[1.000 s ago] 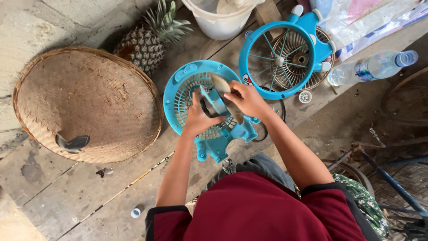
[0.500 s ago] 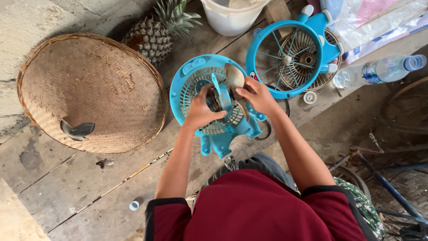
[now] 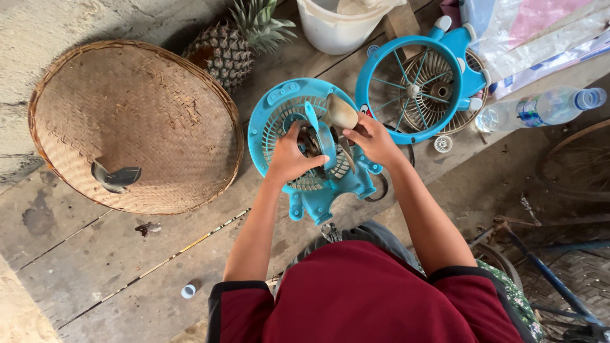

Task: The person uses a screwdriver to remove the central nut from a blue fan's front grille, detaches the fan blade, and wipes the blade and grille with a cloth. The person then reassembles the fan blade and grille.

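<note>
A small blue fan body [image 3: 279, 121] with its rear grille lies on a wooden platform in front of me. My left hand [image 3: 291, 154] grips the motor hub and a blue blade at the fan's middle. My right hand [image 3: 372, 141] holds a tool with a rounded wooden handle [image 3: 341, 112] against the hub; its tip is hidden. The fan's blue front guard ring [image 3: 406, 89] lies apart, up and to the right.
A round woven tray [image 3: 136, 121] with a dark loose fan blade [image 3: 114, 176] lies left. A pineapple [image 3: 232, 44] and white bucket [image 3: 337, 28] stand behind. A plastic bottle [image 3: 540, 108] lies right, a small white cap [image 3: 188, 291] near me, bicycle parts at lower right.
The view has shifted a little. Both hands stay on the fan hub; the right hand with the wooden-handled tool has turned slightly at the fan's middle.
</note>
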